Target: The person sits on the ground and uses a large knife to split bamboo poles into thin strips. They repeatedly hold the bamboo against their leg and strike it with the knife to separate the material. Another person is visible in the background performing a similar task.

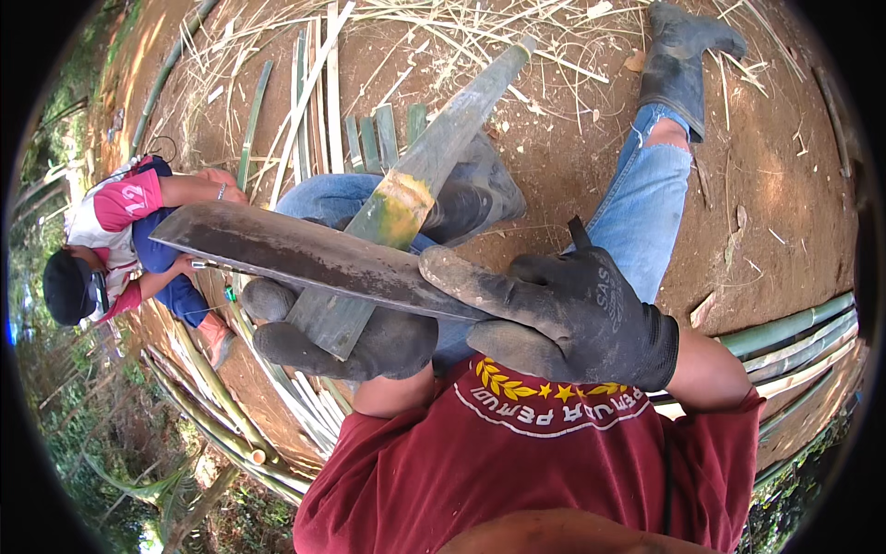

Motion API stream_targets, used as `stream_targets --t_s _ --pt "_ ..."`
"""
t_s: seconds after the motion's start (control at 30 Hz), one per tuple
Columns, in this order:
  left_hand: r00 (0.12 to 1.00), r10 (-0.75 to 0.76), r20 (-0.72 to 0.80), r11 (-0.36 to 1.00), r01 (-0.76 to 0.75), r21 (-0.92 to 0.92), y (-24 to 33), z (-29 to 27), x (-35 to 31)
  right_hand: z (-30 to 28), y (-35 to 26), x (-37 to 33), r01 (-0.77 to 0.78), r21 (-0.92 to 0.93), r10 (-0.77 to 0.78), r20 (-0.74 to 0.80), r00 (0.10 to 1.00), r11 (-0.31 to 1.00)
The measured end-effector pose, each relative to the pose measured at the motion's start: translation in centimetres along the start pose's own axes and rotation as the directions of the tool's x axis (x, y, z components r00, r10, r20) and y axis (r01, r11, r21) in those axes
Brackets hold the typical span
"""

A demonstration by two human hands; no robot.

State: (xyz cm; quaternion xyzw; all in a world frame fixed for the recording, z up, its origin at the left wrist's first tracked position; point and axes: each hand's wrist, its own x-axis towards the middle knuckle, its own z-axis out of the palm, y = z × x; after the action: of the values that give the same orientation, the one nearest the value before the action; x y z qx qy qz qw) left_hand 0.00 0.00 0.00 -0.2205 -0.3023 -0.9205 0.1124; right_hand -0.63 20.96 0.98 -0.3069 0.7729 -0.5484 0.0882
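Observation:
My right hand [591,319], in a dark work glove, is closed round the base of a machete [295,251], with a finger lying along the blade. The handle is hidden in that hand. Its broad, dark-stained blade points left and passes across a split bamboo piece [448,138]. My gloved left hand [397,343] grips the near end of this bamboo from below, fingers on one side and thumb side on the other. The green piece slants away to the upper right and has a pale, yellowish scraped patch at a node. Whether the blade touches it, I cannot tell.
A person [138,231] in a cap sits at left, near long bamboo poles [217,406]. Cut strips [314,92] and pale shavings [461,28] cover the ground ahead. My booted leg [674,74] stretches out at right; more poles [794,332] lie beside me.

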Motion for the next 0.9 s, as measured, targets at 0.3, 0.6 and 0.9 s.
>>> stream_targets --t_s 0.3,0.6,0.9 --pt "0.977 0.125 -0.171 0.97 -0.085 0.228 0.8 1.9 -1.2 -1.9 0.2 0.0 -0.038 0.051 0.034 0.079 0.996 0.998" --pt "0.999 0.048 -0.002 0.955 -0.045 0.292 1.2 1.3 -0.4 -4.4 -0.2 1.5 -0.253 0.051 0.233 0.244 0.941 0.966" --pt "0.994 0.075 0.076 0.919 -0.098 0.381 1.3 -0.1 1.2 0.8 1.2 -0.3 -0.154 0.185 0.165 -0.047 0.985 0.971"
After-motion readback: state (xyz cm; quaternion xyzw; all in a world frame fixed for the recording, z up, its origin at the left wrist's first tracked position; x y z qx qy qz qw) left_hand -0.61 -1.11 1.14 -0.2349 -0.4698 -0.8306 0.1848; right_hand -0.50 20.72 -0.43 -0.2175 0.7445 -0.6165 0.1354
